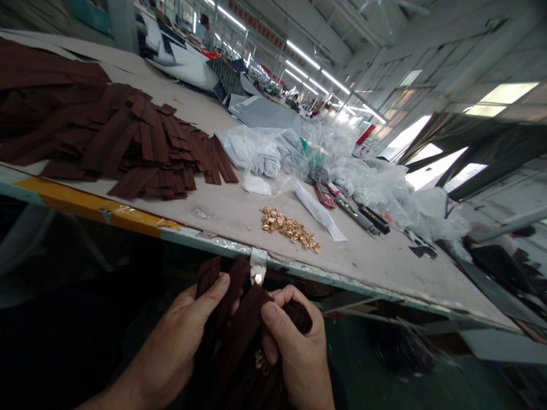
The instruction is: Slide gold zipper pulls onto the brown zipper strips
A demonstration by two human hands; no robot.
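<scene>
My left hand is closed on dark brown zipper tape, its thumb pressed along the strip. My right hand pinches the end of another brown zipper tape between thumb and fingers, with more strips bunched in its palm. Just above this end, a gold zipper slider sits at a white-taped holder on the table edge. Below the right thumb, a few gold sliders show on the hanging strips. Gold sliders lie in a loose pile on the table.
A large heap of brown zipper strips covers the table's left side. Clear plastic bags, a white paper strip and a cutter knife lie beyond the sliders. The table's front edge runs just past my hands.
</scene>
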